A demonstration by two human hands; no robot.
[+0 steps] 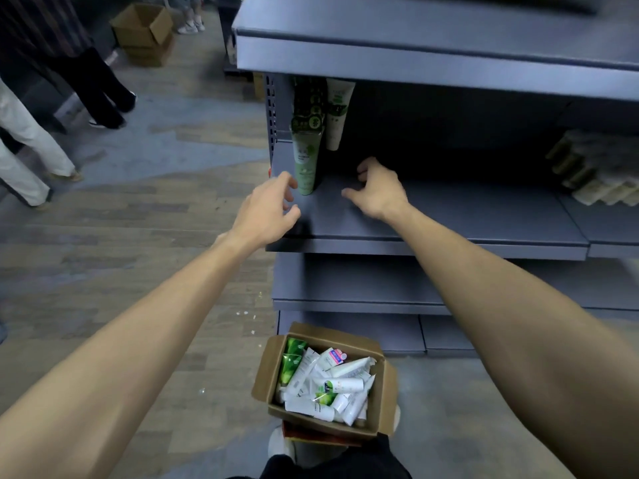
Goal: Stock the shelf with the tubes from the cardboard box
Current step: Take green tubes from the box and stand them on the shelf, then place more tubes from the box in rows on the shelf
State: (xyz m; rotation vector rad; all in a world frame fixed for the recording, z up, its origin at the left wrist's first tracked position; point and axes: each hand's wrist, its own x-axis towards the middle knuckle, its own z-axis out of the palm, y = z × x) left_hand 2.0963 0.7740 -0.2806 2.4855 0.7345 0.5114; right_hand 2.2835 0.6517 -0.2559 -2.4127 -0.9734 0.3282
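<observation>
Grey metal shelf (449,216) at centre frame holds only a few upright green and white tubes (306,160); both the left hand (268,210) and right hand (378,191) hover loose-fingered, grasping nothing; the brown cardboard box (380,392) at lower centre looks nearly full, so most stocking remains.

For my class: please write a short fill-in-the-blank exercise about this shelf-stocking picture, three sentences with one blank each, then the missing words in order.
1. The cardboard box of tubes stands on the ____, below the person's arms.
2. The green tube stands upright near the ____ end of the shelf.
3. The left hand and the right hand both hold ____.

Missing words: floor; left; nothing
</observation>
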